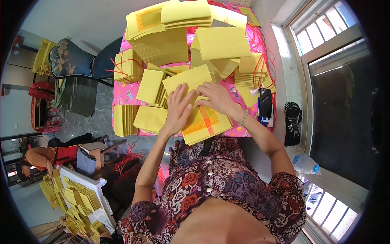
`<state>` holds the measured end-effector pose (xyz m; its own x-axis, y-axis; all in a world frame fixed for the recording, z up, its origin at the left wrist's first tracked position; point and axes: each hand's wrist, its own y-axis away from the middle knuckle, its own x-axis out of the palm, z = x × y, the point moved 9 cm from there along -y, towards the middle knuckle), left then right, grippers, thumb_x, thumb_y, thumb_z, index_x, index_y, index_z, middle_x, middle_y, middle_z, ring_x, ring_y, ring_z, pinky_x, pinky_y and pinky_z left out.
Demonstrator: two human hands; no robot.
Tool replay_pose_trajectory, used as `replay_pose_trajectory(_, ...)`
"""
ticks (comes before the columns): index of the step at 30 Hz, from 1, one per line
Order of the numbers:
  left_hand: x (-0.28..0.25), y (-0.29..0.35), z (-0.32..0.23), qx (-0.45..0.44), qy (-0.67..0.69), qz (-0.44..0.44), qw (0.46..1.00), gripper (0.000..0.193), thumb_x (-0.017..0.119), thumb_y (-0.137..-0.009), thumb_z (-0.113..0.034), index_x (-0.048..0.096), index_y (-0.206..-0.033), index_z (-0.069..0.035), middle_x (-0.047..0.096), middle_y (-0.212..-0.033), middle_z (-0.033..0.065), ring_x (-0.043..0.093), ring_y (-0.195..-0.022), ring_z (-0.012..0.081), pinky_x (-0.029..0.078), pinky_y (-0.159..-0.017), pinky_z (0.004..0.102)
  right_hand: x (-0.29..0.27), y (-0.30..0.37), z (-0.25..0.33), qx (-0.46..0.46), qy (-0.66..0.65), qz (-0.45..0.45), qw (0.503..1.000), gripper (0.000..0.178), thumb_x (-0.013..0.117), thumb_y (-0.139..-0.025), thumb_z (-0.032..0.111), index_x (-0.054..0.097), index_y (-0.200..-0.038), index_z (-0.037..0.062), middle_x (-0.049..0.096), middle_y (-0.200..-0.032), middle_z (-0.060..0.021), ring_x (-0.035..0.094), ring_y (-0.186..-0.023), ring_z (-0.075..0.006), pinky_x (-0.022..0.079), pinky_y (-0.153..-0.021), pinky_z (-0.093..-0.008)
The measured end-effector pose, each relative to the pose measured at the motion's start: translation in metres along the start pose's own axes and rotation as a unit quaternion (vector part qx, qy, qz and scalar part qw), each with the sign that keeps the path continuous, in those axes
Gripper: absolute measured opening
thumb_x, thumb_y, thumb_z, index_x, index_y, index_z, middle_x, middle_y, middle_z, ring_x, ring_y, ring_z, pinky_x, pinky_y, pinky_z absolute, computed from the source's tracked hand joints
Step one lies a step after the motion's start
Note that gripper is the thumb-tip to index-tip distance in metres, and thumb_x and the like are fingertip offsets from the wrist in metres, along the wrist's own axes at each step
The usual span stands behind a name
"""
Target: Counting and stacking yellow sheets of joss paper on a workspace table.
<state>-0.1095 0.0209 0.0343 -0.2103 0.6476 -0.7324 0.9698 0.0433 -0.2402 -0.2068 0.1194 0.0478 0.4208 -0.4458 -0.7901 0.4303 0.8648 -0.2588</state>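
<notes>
Both hands are on the yellow paper in front of me, near the middle of the table and reaching toward the edge closest to my body. With fingers spread, my left hand lies flat across the yellow paper, open and gripping nothing. On the other side, my right hand has its fingers bent down at the paper; I cannot tell whether they pinch it or only press. Below the right hand, an orange printed patch shows on the yellow, with a reddish strip running over it.

Just left of my left hand sit a small folded pile and a thicker bundle. Farther left, a block of paper is tied with red string. A tall stack stands at the back, and folded sheets lie beyond my right hand. Pink patterned cloth shows between the piles. Loose red strings trail along the right side, above a black phone.

Past the table on my right, black cords and a plastic bottle lie by the window. Down to my left, another person is near more yellow papers.
</notes>
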Motion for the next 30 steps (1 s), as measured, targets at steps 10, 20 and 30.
replay_pose_trajectory(10,-0.052,0.035,0.04,-0.233,0.097,-0.281,0.926,0.028,0.058,-0.098,-0.017,0.057,-0.123,-0.004,0.053,-0.094,0.0095,0.053,-0.08,0.0158,0.046,-0.066,0.0302,0.001,-0.002,0.024,-0.166,0.123,-0.001,0.978,0.042,0.075,-0.08,0.033,0.06,-0.11,0.0072,0.055,-0.089,-0.0064,0.06,-0.083,-0.0223,0.053,-0.065,-0.034)
replay_pose_trajectory(20,-0.021,0.039,0.06,-0.317,0.37,-0.211,0.847,0.038,0.061,-0.098,-0.017,0.044,-0.129,-0.002,0.053,-0.09,0.0022,0.051,-0.07,0.0091,0.043,-0.057,0.0252,-0.007,0.005,0.036,-0.228,0.169,-0.087,0.955,0.029,0.072,-0.081,0.032,0.065,-0.098,0.0093,0.056,-0.084,-0.0013,0.058,-0.082,-0.0174,0.05,-0.071,-0.0318)
replay_pose_trajectory(30,-0.041,0.04,0.011,-0.306,0.6,-0.171,0.719,0.045,0.056,-0.098,-0.012,0.044,-0.141,-0.003,0.061,-0.126,0.0057,0.064,-0.103,0.0133,0.055,-0.073,0.0266,-0.065,0.02,0.029,0.058,-0.016,-0.199,0.978,0.06,0.064,-0.095,0.035,0.044,-0.138,-0.0016,0.051,-0.126,-0.0194,0.055,-0.112,-0.035,0.047,-0.096,-0.0415)
